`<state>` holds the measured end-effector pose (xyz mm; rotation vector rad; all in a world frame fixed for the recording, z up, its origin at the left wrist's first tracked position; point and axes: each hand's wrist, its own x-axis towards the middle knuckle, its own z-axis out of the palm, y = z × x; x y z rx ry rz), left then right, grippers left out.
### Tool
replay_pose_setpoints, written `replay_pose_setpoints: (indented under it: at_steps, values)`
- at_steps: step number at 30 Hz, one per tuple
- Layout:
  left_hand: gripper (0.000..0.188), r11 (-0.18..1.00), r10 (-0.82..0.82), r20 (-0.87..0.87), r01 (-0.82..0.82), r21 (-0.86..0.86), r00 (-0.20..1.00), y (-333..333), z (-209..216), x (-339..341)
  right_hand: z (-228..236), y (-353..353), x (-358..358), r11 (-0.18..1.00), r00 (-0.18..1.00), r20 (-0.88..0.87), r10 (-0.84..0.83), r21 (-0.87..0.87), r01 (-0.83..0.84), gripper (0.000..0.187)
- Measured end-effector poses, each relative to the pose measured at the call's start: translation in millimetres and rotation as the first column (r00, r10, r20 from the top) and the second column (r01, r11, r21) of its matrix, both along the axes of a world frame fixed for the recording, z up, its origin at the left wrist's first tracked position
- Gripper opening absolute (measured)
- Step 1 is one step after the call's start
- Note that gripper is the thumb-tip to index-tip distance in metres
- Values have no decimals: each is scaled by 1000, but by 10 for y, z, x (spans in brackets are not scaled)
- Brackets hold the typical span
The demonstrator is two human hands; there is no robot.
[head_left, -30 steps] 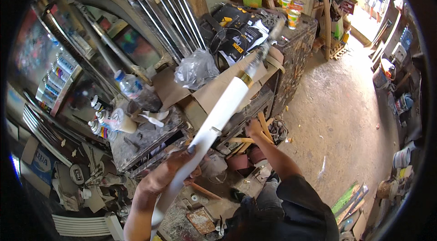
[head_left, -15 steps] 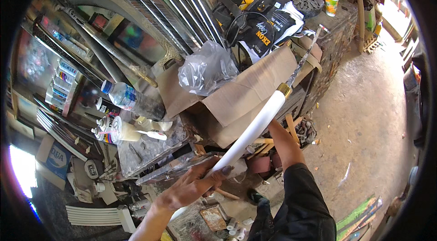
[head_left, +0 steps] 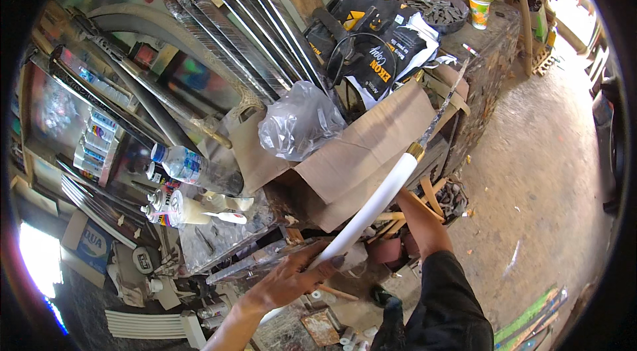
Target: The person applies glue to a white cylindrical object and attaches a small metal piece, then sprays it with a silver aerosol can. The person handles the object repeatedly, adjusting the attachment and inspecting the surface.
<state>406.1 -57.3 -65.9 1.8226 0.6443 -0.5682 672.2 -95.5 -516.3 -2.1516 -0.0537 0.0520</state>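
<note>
A long, gently curved white shaft with a gold collar slants up and away to the right. Beyond the collar runs a thin, dark mottled rod, ending in a small pale and red tip. My left hand is closed around the lower part of the white shaft, thumb on top. From the lower right my right forearm reaches up to the shaft's underside. My right hand is hidden behind the white shaft below the collar, so its fingers do not show.
An open cardboard box with a clear plastic bag lies on the worn bench. A water bottle, spray cans and a cup of pale liquid crowd its left end. Wrapped rods lean behind. Concrete floor lies right.
The whole view has shifted slightly. The white shaft and both arms keep nearly the same pose, with the left hand still around the shaft.
</note>
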Motion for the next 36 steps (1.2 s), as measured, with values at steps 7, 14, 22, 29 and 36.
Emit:
replay_pose_setpoints:
  at_steps: [7, 14, 22, 29, 36]
  values:
    - [43, 967, -26, -50, 13, -254, 998, 135, 98, -292, 298, -1443, -967, 583, 855, -382, -350, 626, 519, 26]
    - [47, 910, -143, -204, 47, -412, 968, 186, -116, -680, 2814, -3231, -1571, 665, 683, 276, -676, 628, 403, 12]
    - [48, 927, -369, 73, 372, -37, 927, -142, -9, -1328, 4688, -2792, -2766, 850, 916, 246, 316, 357, -389, 5]
    - [44, 886, -431, 254, 352, 301, 866, -458, 334, -1768, 4693, -2308, -3339, 685, 643, 364, 674, 17, -728, 18]
    - [42, 891, -398, 178, 333, 308, 900, -491, 463, -1976, 4768, -2357, -3375, 641, 605, 306, 735, -22, -767, 20]
